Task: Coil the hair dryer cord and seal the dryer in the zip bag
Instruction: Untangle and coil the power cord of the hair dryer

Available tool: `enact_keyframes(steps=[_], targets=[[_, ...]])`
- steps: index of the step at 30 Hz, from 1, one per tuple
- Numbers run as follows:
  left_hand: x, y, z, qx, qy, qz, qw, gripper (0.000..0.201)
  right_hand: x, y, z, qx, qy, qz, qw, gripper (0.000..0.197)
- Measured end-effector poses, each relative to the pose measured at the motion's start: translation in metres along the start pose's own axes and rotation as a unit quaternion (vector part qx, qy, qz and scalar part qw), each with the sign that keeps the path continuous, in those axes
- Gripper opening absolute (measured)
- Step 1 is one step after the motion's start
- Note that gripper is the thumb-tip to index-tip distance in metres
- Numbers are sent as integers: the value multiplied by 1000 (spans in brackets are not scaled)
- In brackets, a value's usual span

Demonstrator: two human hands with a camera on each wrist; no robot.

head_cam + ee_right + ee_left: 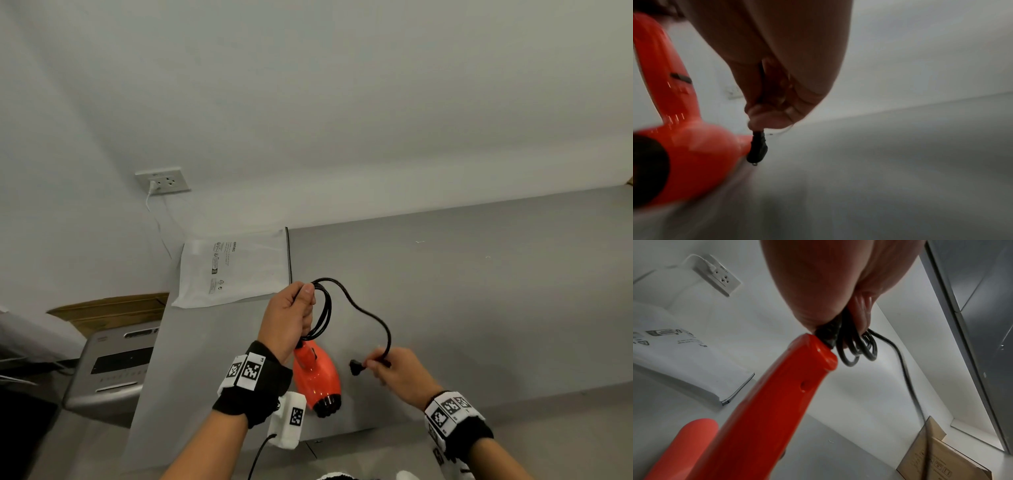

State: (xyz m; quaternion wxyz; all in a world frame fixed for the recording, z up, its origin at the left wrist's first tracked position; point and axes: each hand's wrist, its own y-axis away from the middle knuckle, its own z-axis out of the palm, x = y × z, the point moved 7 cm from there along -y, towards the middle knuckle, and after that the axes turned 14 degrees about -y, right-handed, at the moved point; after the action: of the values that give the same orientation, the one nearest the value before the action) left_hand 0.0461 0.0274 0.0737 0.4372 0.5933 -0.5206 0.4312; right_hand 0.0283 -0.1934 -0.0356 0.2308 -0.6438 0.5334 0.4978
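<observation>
An orange hair dryer (317, 377) (760, 410) (688, 146) hangs nozzle-down above the grey table (479, 291). My left hand (291, 318) (838, 288) grips several loops of its black cord (323, 308) (857, 350) where the cord leaves the handle. The rest of the cord (376, 318) arcs over to my right hand (394, 373) (777, 100), which pinches it just behind the black plug (355, 364) (757, 149). A white zip bag (233, 270) (684, 358) with printed warnings lies flat at the table's far left corner.
A wall socket (163, 181) (719, 277) with a white charger and cable is on the wall behind the bag. A grey machine (113, 370) and a cardboard box (109, 308) stand left of the table. Flat cardboard (941, 459) lies at the far right.
</observation>
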Motion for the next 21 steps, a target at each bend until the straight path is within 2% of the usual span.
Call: enact_keyframes(steps=[3, 5, 9, 13, 17, 21], targets=[[0, -3, -4, 14, -11, 1, 1000, 34, -62, 17, -26, 73, -97, -104, 987, 22], [0, -4, -5, 23, -20, 0, 1000, 34, -101, 27, -41, 97, -161, -150, 971, 22], [2, -5, 0, 16, -17, -3, 1000, 34, -159, 37, -47, 110, -168, -231, 952, 17], [4, -5, 4, 14, -17, -12, 1000, 32, -172, 29, -35, 121, -114, -276, 947, 15], [-1, -4, -5, 47, -24, -14, 999, 41, -173, 24, -31, 136, -43, -321, 936, 13], [-4, -3, -8, 66, -46, -8, 997, 26, -171, 22, -23, 126, 0, -341, 932, 11]])
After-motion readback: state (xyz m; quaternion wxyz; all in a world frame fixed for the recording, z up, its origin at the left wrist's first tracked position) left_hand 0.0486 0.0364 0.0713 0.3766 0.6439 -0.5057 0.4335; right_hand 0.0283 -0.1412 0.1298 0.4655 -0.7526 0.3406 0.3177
